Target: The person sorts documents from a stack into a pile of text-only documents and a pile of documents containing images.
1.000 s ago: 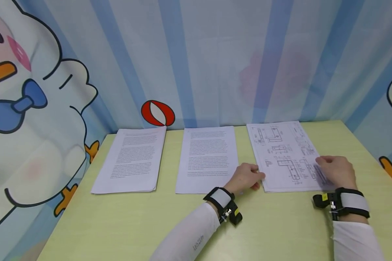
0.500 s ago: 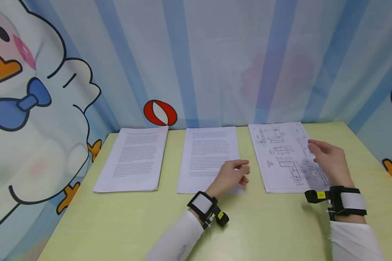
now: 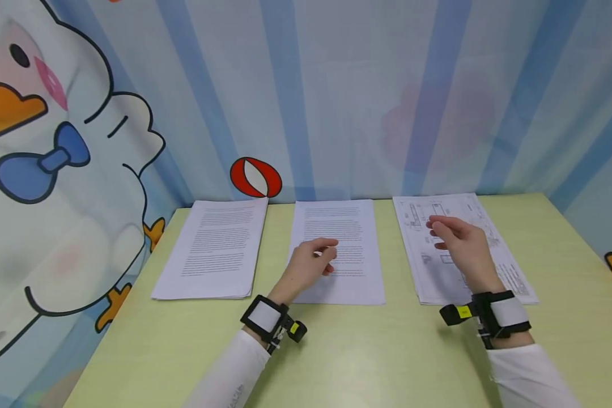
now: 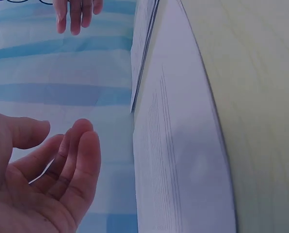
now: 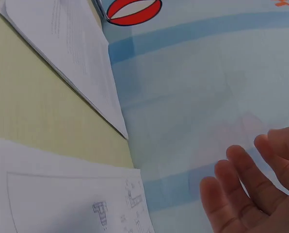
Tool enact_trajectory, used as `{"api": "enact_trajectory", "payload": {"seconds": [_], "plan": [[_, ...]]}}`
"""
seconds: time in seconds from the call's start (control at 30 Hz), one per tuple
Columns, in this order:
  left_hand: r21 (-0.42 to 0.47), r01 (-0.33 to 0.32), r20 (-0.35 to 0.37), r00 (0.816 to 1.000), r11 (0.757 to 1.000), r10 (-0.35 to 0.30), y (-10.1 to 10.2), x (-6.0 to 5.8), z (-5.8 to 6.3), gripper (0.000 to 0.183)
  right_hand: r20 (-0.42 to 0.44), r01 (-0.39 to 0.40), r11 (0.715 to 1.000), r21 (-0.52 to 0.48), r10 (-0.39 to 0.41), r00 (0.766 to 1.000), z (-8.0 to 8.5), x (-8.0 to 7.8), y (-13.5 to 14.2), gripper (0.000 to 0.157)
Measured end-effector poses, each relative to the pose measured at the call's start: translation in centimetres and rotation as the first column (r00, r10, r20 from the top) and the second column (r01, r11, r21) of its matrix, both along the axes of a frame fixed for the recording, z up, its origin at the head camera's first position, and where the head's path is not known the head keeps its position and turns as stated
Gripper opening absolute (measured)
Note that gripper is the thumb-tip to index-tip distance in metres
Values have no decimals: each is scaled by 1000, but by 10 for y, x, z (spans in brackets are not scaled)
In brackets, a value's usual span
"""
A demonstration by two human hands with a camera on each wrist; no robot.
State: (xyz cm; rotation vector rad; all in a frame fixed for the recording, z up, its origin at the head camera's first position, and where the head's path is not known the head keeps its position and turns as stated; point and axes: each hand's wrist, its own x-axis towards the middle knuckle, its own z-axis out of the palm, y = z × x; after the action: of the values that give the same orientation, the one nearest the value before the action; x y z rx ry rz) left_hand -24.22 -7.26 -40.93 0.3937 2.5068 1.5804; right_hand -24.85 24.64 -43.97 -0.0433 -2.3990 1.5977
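Three stacks of paper lie side by side on the table. My left hand [image 3: 306, 266] hovers over the left part of the middle stack [image 3: 357, 283], which is printed with text. Its fingers are loosely bent with nothing between them, as the left wrist view also shows. Above the right stack [image 3: 510, 277], printed with technical drawings, hangs my right hand [image 3: 464, 243]. In the right wrist view the fingers [image 5: 246, 170] are spread and relaxed, holding nothing. The hand hides part of the drawings. The left stack [image 3: 216, 249], with printed text, lies apart from both hands.
The pale yellow table [image 3: 367, 362] extends in front of the stacks. Behind it hangs a blue striped curtain [image 3: 347, 102] with cartoon pictures, close to the table's back edge. Both wrists wear strapped cameras.
Both hands have moved left. The left hand has come away from the right stack to above the middle one. The right hand has left that stack's right edge and risen over it.
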Motion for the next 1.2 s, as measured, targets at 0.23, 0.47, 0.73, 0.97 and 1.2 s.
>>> {"api": "enact_trajectory", "payload": {"seconds": [0.23,0.47,0.73,0.97,1.2], "plan": [[-136,-106,-81,992,985,96,-48,-5,11,31,-57,-119,993,-26,117,991,-2,2,-36,48],[-234,-188,-105,980,954,168,-99,-10,23,32,-13,-235,971,-37,235,972,32,31,-81,45],[-276,-270,-110,962,923,249,-144,-20,25,36,-48,-265,964,26,266,963,24,29,-112,38],[-399,-370,-259,923,839,284,-184,-20,17,37,-107,-264,964,22,265,958,25,25,-144,39],[-508,-428,-275,903,748,330,-222,-12,5,39,-79,-287,957,-45,283,956,19,18,-176,46]]}}
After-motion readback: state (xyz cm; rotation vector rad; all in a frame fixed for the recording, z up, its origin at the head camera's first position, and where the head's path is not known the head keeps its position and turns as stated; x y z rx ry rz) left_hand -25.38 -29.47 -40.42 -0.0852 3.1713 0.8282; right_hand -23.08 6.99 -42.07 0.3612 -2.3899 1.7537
